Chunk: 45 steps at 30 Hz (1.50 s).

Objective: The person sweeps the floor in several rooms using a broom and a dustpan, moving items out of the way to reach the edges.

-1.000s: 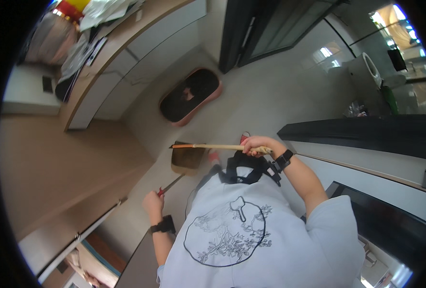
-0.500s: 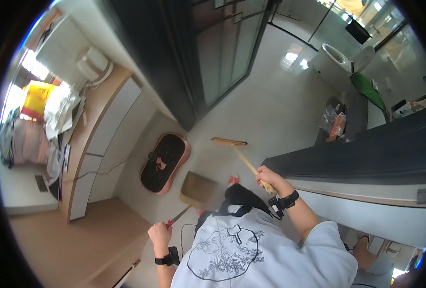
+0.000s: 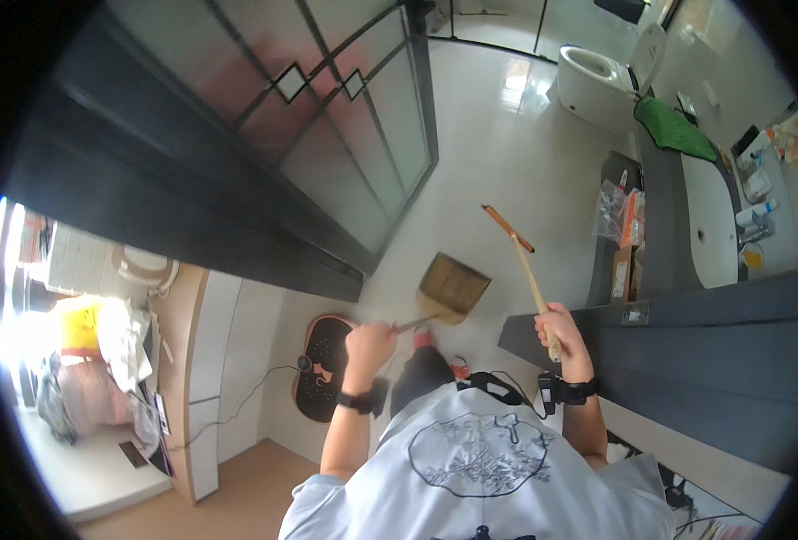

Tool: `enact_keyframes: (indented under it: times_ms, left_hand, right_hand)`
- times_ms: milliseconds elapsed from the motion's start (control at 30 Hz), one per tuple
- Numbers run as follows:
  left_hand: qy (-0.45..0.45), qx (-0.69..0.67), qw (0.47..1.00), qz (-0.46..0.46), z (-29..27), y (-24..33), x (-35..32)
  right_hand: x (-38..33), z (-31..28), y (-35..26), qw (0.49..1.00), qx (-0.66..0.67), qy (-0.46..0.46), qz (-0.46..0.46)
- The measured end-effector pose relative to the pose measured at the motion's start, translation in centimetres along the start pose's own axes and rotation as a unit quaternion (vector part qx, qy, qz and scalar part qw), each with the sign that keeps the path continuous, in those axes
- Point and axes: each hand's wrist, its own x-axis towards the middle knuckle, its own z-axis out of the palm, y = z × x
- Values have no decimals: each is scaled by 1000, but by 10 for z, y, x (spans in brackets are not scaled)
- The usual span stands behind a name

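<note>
My left hand (image 3: pixel 370 344) is closed around the thin handle of a worn yellow-brown dustpan (image 3: pixel 456 283), whose pan is out ahead of my feet, near the doorway. Whether the pan touches the floor I cannot tell. In my right hand (image 3: pixel 561 330) is the pale wooden handle of a broom (image 3: pixel 532 279). Its narrow orange-brown head points away from me, over the light floor to the right of the dustpan. A small gap separates the two tools. Both my wrists wear black straps with small devices.
A frosted-glass door (image 3: pixel 336 135) stands on the left, a dark frame (image 3: pixel 687 346) on the right. Beyond are a toilet (image 3: pixel 592 85), a sink (image 3: pixel 714 225) with a green cloth (image 3: pixel 673 128), and boxes below. A black-topped pink platform (image 3: pixel 324 369) with a cord lies left.
I have moved forward toward the bathroom doorway. My left hand has brought the dustpan forward and right, closer to the broom. The broom head has swung to a steeper slant.
</note>
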Motion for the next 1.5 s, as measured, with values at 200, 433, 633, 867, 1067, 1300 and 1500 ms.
enact_keyframes:
  times_ms: [200,433,633,867,1067,1300,1500]
  left_hand:
    - [-10,-20,999,49,-25,28,107]
    - [-63,-49,995,65,-41,38,209]
    - [-69,-58,992,85,-45,47,272]
    - [-69,-54,996,13,-51,52,297]
    - [-91,-55,991,-79,-67,100,403]
    - [-56,-80,984,-148,-87,73,413]
    - [-59,-123,977,-163,-99,75,409]
  right_hand:
    - [11,12,-15,997,59,55,18]
    - [65,23,-49,988,68,135,42]
    - [84,29,-89,974,160,156,34]
    - [110,9,-124,976,157,136,71]
    - [200,-45,-259,984,144,43,99]
    - [219,-7,-296,994,-16,76,79]
    - [219,-10,-306,995,15,57,82]
